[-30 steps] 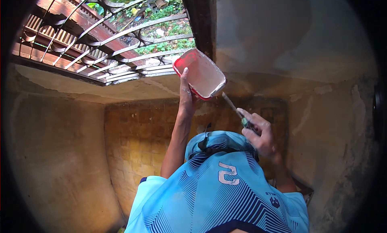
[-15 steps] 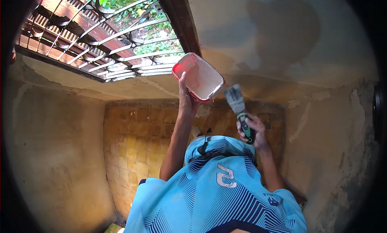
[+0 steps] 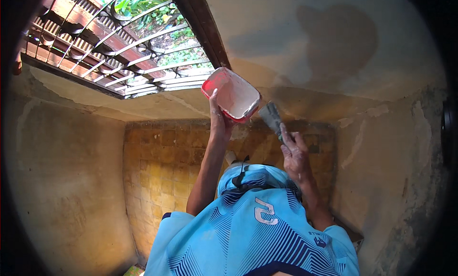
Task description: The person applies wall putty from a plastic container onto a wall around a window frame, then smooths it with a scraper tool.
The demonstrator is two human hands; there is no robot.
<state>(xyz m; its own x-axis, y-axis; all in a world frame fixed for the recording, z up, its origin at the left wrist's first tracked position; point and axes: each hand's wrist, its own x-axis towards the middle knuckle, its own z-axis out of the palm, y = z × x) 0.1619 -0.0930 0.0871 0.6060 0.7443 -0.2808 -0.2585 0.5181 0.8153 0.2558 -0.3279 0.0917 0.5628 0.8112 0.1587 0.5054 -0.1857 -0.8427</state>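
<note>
My left hand (image 3: 220, 116) grips a red-rimmed plastic tub (image 3: 238, 92) by its near side, thumb over the rim. The tub is tilted, and whitish paste coats its inside. In my right hand (image 3: 296, 156) is a putty knife (image 3: 271, 117), its wide grey blade pointing up and left toward the tub's right edge, a small gap between them. Most of the knife's handle is hidden behind my fingers, which are smeared with pale residue.
A barred window (image 3: 129, 51) with a dark wooden frame (image 3: 202, 27) lies at the upper left. Ahead is a wall (image 3: 305, 51) with patchy plaster, and worn walls stand on both sides. Yellow-brown tiles (image 3: 167, 156) cover the floor below.
The putty knife has moved slightly left, and my right hand has turned so its back hides the green-and-black handle. The tub has shifted a little left and down.
</note>
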